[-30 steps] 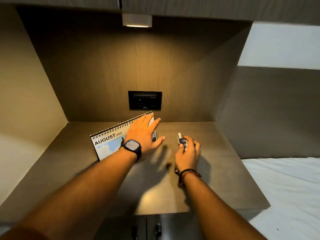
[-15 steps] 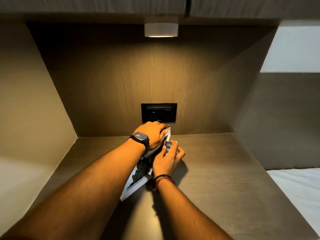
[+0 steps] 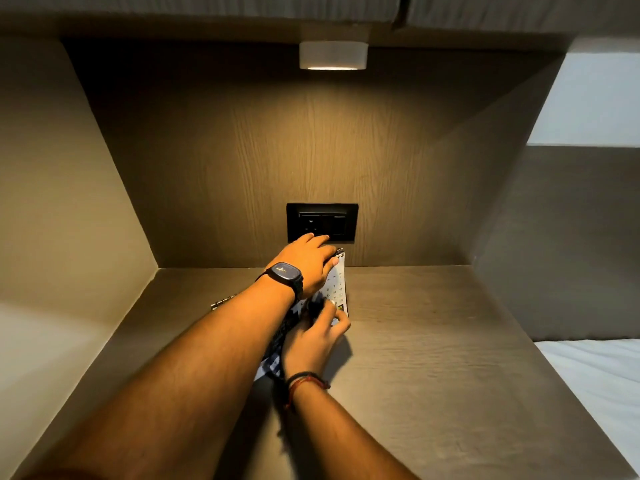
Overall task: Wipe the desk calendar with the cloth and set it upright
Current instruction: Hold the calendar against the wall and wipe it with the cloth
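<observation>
The desk calendar (image 3: 338, 282) stands tilted on the wooden desk (image 3: 433, 341) near the back wall, its spiral edge at the top and a date grid facing right. My left hand (image 3: 304, 261), with a dark watch on the wrist, grips that top edge. My right hand (image 3: 311, 344) presses a small dark cloth (image 3: 316, 306) against the calendar's face; the cloth is blurred and mostly hidden by my fingers. My forearms cover the lower part of the calendar.
A black socket panel (image 3: 322, 221) sits in the back wall just above my left hand. A small lamp (image 3: 332, 55) glows under the cabinet overhead. Side walls close in the desk on the left and right. A white bed (image 3: 595, 382) lies to the right.
The calendar went from lying flat under my left hand to being held up by its top edge. My right hand brought the cloth onto its face and has slid lower.
</observation>
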Available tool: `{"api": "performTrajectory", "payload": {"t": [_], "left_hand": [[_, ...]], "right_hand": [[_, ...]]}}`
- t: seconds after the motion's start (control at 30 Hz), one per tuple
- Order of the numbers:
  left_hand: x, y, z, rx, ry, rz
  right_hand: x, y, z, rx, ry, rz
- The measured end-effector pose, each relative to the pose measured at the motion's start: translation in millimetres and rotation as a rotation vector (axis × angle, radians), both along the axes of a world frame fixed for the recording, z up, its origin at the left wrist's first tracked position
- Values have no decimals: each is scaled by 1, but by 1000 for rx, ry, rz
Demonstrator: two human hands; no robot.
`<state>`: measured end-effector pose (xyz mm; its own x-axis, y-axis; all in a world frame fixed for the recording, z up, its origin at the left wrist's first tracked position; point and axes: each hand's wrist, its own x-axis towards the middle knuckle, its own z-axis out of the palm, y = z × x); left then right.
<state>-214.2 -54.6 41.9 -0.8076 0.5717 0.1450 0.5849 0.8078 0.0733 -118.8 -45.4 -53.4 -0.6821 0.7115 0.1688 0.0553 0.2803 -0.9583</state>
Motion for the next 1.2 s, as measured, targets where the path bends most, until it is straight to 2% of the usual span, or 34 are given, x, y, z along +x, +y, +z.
{"api": "performTrajectory", "payload": {"t": [0.17,0.27,0.37,0.5,0.67,0.83,1.03,1.2], "left_hand": [[1,0,-1,-39,35,4],[3,-2,-2,-82,104,19],[6,-2,-3,-84,122,24],[7,-1,-2,-96,123,26],[6,-1,-3,-88,133,22],[6,-1,-4,-76,131,18],[5,-1,-4,-82,159,9],[6,-1,-2,-71,154,14]], "right_hand": [[-8,21,9,-157,-120,-33],[-4,14,14,-45,-37,23],[11,3,1,55,-32,103],[6,14,5,-140,-96,18],[12,0,3,19,-41,117],[3,10,9,-245,-146,-9],[9,3,6,-35,-48,73],[3,9,13,-152,-52,-1]]}}
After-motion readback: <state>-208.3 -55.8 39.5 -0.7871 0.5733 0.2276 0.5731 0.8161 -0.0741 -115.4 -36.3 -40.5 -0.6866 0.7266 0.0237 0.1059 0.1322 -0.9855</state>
